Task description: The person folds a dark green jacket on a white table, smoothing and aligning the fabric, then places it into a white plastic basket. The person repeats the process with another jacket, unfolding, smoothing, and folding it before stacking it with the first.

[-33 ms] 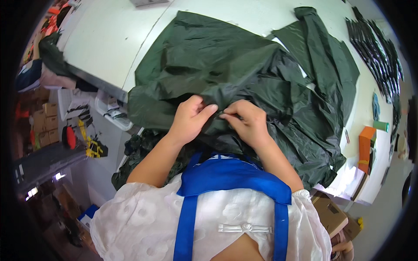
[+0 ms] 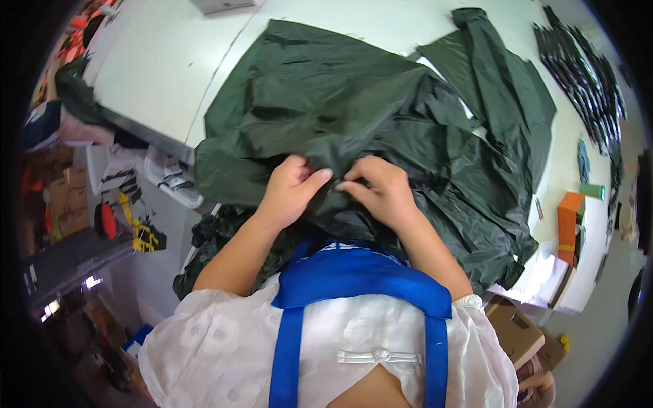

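Observation:
A large piece of thin, slightly shiny dark green fabric (image 2: 306, 92) lies crumpled over the white table in front of me. At its far right, a long sleeve-like part (image 2: 491, 88) stretches away from me. My left hand (image 2: 294, 187) is closed on the near part of the fabric, thumb on top and fingers partly under a fold. Close beside it, my right hand (image 2: 381, 187) pinches the same fabric between thumb and forefinger. The fingertips are a short gap apart; any small detail between them is too small to make out.
The white table (image 2: 163, 61) extends ahead and left. Several dark, narrow folded pieces (image 2: 578, 81) lie in a row at the far right, near a green roll (image 2: 592, 191) and an orange box (image 2: 568, 228). Left below are a white bin (image 2: 173, 180) and a person's arm (image 2: 85, 128).
The whole view has shifted slightly, so the table and fabric appear a little further left. Both hands keep their pinch on the fabric and sit slightly nearer to me.

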{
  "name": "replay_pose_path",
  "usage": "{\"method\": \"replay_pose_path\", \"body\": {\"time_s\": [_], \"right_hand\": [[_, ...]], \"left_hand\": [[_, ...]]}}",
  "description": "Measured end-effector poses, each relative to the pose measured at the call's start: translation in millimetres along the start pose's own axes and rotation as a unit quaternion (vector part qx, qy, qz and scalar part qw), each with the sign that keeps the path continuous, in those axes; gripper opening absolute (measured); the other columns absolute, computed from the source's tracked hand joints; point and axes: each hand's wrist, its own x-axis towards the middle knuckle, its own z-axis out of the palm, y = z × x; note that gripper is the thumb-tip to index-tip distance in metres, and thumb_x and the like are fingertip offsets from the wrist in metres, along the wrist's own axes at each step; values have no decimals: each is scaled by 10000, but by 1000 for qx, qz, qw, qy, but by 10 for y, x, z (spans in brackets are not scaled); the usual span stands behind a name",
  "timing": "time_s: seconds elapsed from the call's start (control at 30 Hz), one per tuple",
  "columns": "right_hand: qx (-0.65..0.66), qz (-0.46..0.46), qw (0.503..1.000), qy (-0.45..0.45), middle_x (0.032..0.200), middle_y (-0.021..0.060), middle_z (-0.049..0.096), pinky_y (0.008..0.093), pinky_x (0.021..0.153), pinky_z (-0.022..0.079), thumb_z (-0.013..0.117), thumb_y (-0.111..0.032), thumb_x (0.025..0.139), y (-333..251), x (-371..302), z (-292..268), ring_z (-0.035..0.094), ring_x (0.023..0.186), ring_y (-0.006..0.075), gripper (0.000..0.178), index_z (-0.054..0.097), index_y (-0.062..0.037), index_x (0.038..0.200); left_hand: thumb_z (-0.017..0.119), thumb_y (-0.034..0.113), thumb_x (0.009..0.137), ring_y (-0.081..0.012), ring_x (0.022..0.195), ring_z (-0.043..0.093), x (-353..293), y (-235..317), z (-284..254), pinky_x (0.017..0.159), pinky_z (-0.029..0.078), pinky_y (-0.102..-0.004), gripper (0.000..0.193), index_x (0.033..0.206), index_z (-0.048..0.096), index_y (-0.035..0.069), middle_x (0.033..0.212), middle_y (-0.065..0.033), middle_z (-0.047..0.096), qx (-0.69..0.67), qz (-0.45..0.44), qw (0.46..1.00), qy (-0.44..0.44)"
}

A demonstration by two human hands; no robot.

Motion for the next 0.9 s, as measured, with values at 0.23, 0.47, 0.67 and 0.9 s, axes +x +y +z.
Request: {"method": "replay_pose_path", "body": {"time_s": [0.23, 0.47, 0.67, 0.9], "right_hand": [[-100, 223, 950, 192, 1125, 116, 635, 332, 884, 480, 681, -200, 826, 1028, -343, -1544, 615, 1017, 239, 330, 638, -63, 1124], [-394, 445, 747, 299, 1320, 274, 496, 422, 1046, 360, 641, -440, 832, 3232, -1701, -3466, 460, 1244, 398, 712, 461, 40, 1326], [-343, 546, 737, 202, 1300, 241, 530, 400, 1020, 371, 652, -411, 827, 3137, -1257, -3306, 483, 1231, 376, 696, 454, 16, 1341], [-27, 355, 818, 451, 1147, 116, 612, 307, 925, 414, 558, -218, 941, 2927, -1986, -3816, 553, 1022, 199, 376, 577, 51, 1204]], "left_hand": [[574, 14, 832, -190, 777, 582, -189, -444, -1020, 612, 550, -321, 660, 1388, 222, 72, 1059, -100, 474, -39, -132, 954, 268], [602, 152, 872, -226, 1158, 506, 1350, 228, -1476, 962, 409, -332, 544, 1358, 395, 24, 1309, -168, 491, 246, 79, 943, 209], [673, 409, 795, -379, 1226, 494, 2869, -109, -1620, 999, 416, -388, 816, 1369, 352, -74, 1325, -281, 487, 556, -98, 792, 231], [530, -48, 753, -161, 889, 584, 2360, 87, -1831, 806, 458, -269, 370, 1114, 583, 14, 941, -52, 614, 204, 46, 972, 108]]}}
